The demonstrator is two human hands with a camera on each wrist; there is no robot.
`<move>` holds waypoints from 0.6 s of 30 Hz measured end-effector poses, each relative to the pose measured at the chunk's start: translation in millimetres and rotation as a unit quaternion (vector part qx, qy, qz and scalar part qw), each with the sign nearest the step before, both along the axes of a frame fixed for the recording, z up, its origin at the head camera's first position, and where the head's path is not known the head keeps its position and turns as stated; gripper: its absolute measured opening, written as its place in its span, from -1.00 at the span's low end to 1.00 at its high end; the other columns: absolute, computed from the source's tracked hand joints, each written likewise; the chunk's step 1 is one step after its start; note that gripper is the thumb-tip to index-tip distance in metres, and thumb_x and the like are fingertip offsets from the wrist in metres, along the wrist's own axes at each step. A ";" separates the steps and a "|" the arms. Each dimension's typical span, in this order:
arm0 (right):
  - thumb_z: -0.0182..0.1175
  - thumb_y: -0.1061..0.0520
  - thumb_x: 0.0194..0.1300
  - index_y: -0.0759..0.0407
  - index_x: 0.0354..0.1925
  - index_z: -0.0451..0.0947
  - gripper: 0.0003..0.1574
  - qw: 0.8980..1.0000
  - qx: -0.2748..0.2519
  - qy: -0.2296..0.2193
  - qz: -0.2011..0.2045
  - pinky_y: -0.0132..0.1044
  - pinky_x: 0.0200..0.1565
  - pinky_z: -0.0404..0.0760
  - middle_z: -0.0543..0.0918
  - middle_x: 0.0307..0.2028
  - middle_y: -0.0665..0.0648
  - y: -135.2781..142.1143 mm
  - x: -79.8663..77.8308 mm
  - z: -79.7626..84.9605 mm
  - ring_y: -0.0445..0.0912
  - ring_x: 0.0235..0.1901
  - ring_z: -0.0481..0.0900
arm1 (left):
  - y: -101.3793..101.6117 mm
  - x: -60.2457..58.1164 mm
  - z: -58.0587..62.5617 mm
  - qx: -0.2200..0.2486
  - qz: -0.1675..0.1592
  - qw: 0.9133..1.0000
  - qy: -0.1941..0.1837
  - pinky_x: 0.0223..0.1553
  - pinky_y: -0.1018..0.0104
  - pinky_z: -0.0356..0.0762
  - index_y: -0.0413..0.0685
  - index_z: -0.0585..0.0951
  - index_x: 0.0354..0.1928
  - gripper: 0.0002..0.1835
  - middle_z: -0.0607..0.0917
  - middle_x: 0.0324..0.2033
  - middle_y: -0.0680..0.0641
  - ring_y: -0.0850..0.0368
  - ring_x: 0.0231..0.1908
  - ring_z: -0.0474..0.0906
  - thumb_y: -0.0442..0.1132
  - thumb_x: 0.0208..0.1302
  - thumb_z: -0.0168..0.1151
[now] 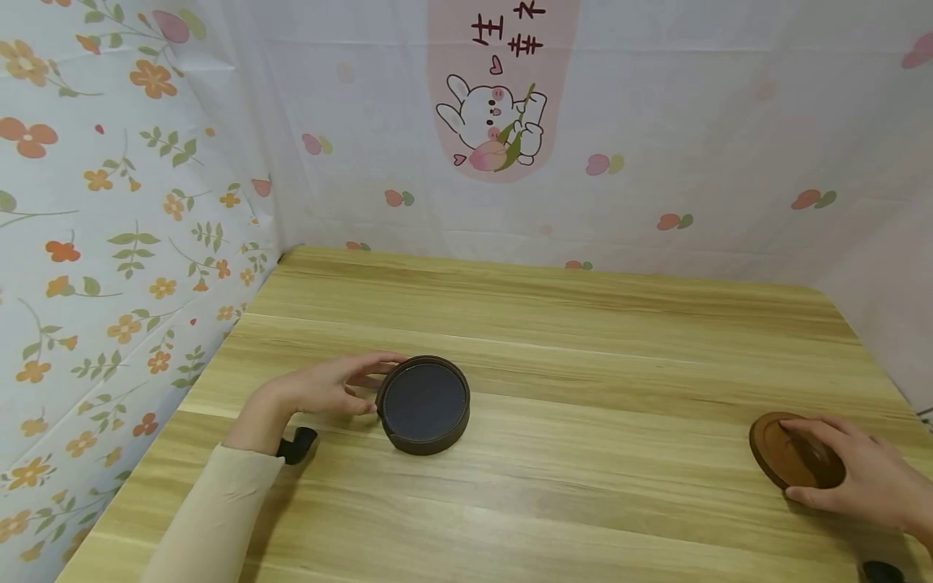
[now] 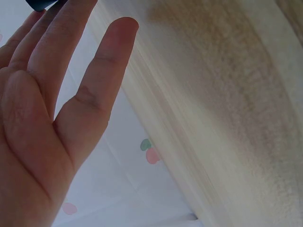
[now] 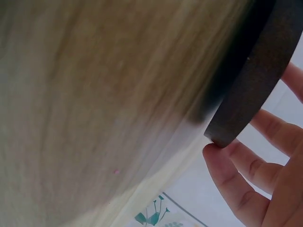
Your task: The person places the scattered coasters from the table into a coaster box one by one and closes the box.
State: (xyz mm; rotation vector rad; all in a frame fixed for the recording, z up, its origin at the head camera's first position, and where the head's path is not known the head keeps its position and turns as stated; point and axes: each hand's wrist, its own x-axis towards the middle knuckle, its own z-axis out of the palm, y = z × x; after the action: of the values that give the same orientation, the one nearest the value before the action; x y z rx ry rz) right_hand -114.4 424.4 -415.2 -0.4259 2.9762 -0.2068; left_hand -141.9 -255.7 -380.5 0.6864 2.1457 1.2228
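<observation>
A low, round dark-brown holder (image 1: 425, 447) with a flat black disc (image 1: 426, 401) inside its rim stands on the table, left of the middle. My left hand (image 1: 337, 387) is at the holder's left side, fingers stretched along its edge. In the left wrist view the fingers and thumb (image 2: 97, 90) look nearly straight, and only a dark corner of the holder (image 2: 40, 4) shows. At the right, my right hand (image 1: 856, 470) pinches a round brown coaster (image 1: 783, 453) by its edge. The coaster's thick rim (image 3: 251, 80) is tilted above the table, with the thumb against its end.
The wood-grain table (image 1: 583, 486) has a floral cloth (image 1: 109, 283) hanging on its left. Behind its far edge hangs a white cloth (image 1: 656, 121) with a rabbit print. A black wrist mount (image 1: 297, 445) sits beneath my left wrist.
</observation>
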 end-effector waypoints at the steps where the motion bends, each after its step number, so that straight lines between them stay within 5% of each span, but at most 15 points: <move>1: 0.59 -0.13 -0.14 0.40 0.25 0.30 0.15 1.000 0.001 -0.001 -0.001 0.52 -0.12 0.23 0.31 0.11 0.68 -1.0 0.3 0.9 0.62 -0.03 0.38 | -0.1 0.0 -0.1 0.000 0.001 1.000 -0.001 0.29 -0.27 0.37 -0.11 0.13 0.53 -0.20 0.34 0.42 -0.31 -0.35 0.37 0.33 -0.46 0.30 0.20; 18: 0.57 -0.17 -0.11 0.39 0.29 0.27 0.18 1.000 -0.004 -0.005 0.002 0.51 -0.05 0.13 0.28 0.15 0.69 -13.7 -3.2 2.5 0.61 0.00 0.34 | -0.5 -0.4 -0.3 -0.002 0.000 1.000 -0.005 0.29 -0.26 0.38 -0.14 0.12 0.54 -0.19 0.33 0.42 -0.33 -0.36 0.36 0.34 -0.48 0.29 0.19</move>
State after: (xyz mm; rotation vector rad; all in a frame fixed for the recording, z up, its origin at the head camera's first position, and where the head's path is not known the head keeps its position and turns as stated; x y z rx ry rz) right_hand -117.5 410.7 -412.7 -0.4312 2.9652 -0.2205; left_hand -142.3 -256.1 -380.8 0.6770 2.1387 1.2198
